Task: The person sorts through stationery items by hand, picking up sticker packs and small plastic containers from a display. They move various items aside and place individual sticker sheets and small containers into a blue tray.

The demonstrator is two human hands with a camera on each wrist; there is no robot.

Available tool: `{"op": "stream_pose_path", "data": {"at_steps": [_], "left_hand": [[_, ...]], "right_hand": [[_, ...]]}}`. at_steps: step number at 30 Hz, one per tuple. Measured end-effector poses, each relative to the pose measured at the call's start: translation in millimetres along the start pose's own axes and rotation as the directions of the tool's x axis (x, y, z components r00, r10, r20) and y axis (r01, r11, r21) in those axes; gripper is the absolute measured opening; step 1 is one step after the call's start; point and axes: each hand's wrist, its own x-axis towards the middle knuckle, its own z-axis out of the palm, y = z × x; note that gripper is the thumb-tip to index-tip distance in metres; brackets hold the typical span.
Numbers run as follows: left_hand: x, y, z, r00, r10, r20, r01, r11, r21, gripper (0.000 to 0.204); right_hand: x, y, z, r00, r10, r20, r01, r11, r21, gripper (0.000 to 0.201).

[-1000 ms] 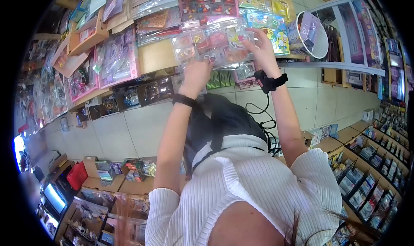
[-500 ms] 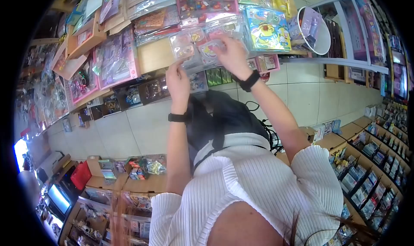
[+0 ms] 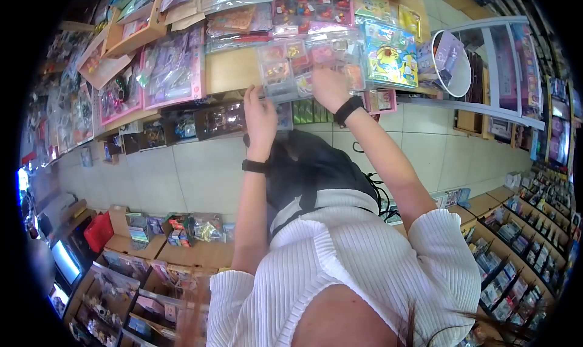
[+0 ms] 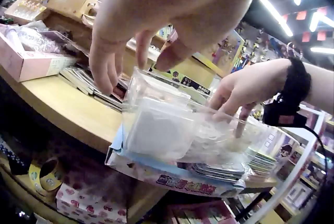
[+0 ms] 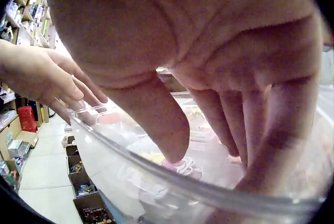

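A clear plastic box with compartments (image 3: pixel 280 90) stands at the table's front edge, holding small printed pieces in several sections. My right hand (image 3: pixel 331 87) reaches down into it from above. In the right wrist view the thumb touches a pink and white cartoon piece (image 5: pixel 182 166), while the other fingers point down, apart from the thumb. My left hand (image 3: pixel 261 119) hovers at the box's near left corner with loosely bent fingers and nothing in them. Close up in the left wrist view, its fingertips hang beside the clear wall (image 4: pixel 156 130).
Right of the box lies a yellow and blue cartoon pack (image 3: pixel 390 55), then a white bucket (image 3: pixel 461 73) by a metal-framed rack (image 3: pixel 492 61). Pink-edged trays (image 3: pixel 173 73) and a wooden box (image 3: pixel 135 31) are on the left. Small bins (image 3: pixel 221 121) line the lower front.
My right hand has moved from the right end of the box to its middle, among the printed pieces. The left hand has let go of the front edge and drawn back left.
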Motion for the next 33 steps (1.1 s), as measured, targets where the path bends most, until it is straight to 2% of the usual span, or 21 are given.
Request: {"op": "stream_pose_path", "data": {"at_steps": [1, 2, 4, 5, 7, 14, 17, 19, 20, 22, 23, 24, 27, 31, 33], "left_hand": [[2, -6, 4, 0.998, -0.021, 0.058, 0.020, 1.000, 0.017, 0.037], [2, -5, 6, 0.998, -0.019, 0.061, 0.018, 1.000, 0.014, 0.037], [1, -5, 9, 0.987, -0.106, 0.124, 0.121, 0.985, -0.124, 0.041], [1, -3, 8, 0.986, -0.105, 0.126, 0.121, 0.985, -0.124, 0.041], [2, 0, 5, 0.969, -0.147, 0.198, 0.159, 0.986, -0.045, 0.045], [4, -3, 7, 0.980, -0.122, 0.154, 0.144, 0.980, -0.139, 0.044], [3, -6, 6, 0.985, -0.089, 0.151, 0.108, 0.986, -0.124, 0.043], [3, -8, 6, 0.985, -0.067, 0.157, 0.092, 0.983, -0.158, 0.044], [3, -9, 7, 0.985, -0.066, 0.157, 0.092, 0.983, -0.158, 0.044], [2, -9, 7, 0.987, -0.055, 0.153, 0.074, 0.990, -0.123, 0.045], [2, -10, 7, 0.987, -0.053, 0.153, 0.073, 0.990, -0.124, 0.045], [2, -11, 8, 0.986, -0.056, 0.158, 0.076, 0.990, -0.122, 0.045], [2, -9, 7, 0.984, -0.065, 0.166, 0.088, 0.987, -0.136, 0.045], [2, -5, 3, 0.980, -0.074, 0.183, 0.095, 0.990, -0.107, 0.046], [2, -6, 5, 0.982, -0.069, 0.177, 0.090, 0.990, -0.113, 0.046]], "right_hand": [[1, -1, -2, 0.999, 0.009, 0.037, -0.009, 1.000, -0.010, 0.030], [1, -1, 0, 0.999, 0.012, 0.035, -0.012, 1.000, -0.011, 0.030], [2, -2, 6, 0.999, 0.046, -0.019, -0.047, 0.999, -0.027, 0.025], [3, -2, 3, 0.999, 0.049, -0.018, -0.050, 0.998, -0.026, 0.025], [3, -2, -3, 0.993, 0.011, 0.117, -0.023, 0.995, 0.102, 0.023], [0, -2, -6, 0.998, 0.008, 0.066, -0.017, 0.990, 0.138, 0.021], [8, 4, -11, 0.993, 0.017, 0.118, -0.034, 0.989, 0.141, 0.020], [14, 8, -32, 0.981, -0.002, -0.193, 0.049, 0.970, 0.240, 0.019], [22, 13, -32, 0.981, -0.002, -0.193, 0.049, 0.970, 0.240, 0.019], [41, 26, -27, 0.975, -0.159, -0.158, 0.147, 0.985, -0.087, 0.021], [45, 27, -25, 0.968, -0.208, -0.138, 0.184, 0.968, -0.170, 0.022], [49, 29, -23, 0.968, -0.208, -0.139, 0.183, 0.968, -0.172, 0.022], [57, 32, -21, 0.976, -0.182, 0.121, 0.207, 0.949, -0.239, 0.023], [63, 30, -17, 0.978, -0.184, 0.098, 0.204, 0.940, -0.274, 0.022], [64, 26, -22, 0.967, -0.177, 0.185, 0.218, 0.948, -0.232, 0.022]]}}
